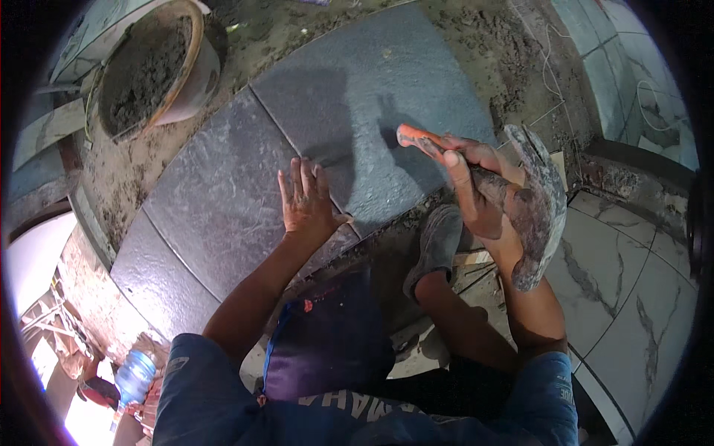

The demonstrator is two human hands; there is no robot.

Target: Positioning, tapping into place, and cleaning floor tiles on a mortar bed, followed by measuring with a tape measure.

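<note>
My left hand (306,202) lies flat on the dark grey floor tiles (223,193), fingers spread, close to the seam between two of them. Raised above the right-hand tile (409,67), my right hand (480,186) grips a claw hammer (541,215) close to its head. The hammer is smeared with cement, and the orange end of its handle points left, over the tile. Its shadow and that of my arm fall across the tile surface.
A bucket of wet mortar (149,78) stands at the far left. Rough mortar (476,37) borders the tiles, with thin string (550,56) at the far right. White marbled tiles (617,275) cover the floor at right. A blue water jug (135,375) is at lower left, beside a person (98,390).
</note>
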